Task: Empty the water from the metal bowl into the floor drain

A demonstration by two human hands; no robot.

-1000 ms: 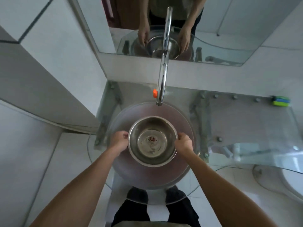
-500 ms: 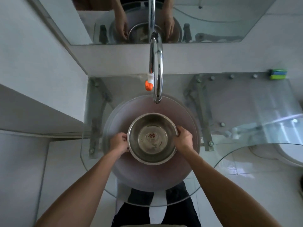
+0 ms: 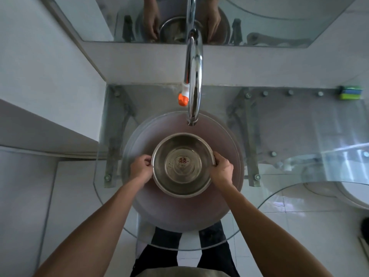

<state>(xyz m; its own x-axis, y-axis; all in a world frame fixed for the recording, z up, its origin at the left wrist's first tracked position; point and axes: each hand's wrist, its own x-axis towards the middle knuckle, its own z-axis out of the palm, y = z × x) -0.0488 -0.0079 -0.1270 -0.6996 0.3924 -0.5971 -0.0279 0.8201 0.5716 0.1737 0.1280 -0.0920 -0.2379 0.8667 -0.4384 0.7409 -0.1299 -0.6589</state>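
A round metal bowl (image 3: 182, 164) with a red mark on its bottom sits level inside the frosted glass basin (image 3: 151, 212), holding clear water. My left hand (image 3: 140, 169) grips the bowl's left rim. My right hand (image 3: 221, 169) grips its right rim. Both sets of fingers curl over the edge. No floor drain shows in the head view.
A chrome tap (image 3: 194, 80) arches over the basin's far side, with an orange-tipped part (image 3: 183, 99) beside it. The glass counter (image 3: 299, 136) runs right, bearing a green-blue sponge (image 3: 351, 92). A mirror (image 3: 199, 19) hangs behind. A toilet edge (image 3: 357, 196) lies at right; white floor tiles below.
The view has tilted down toward the basin, so the mirror and tap shifted up in frame. Both hands keep their hold on the bowl, which stays in the basin.
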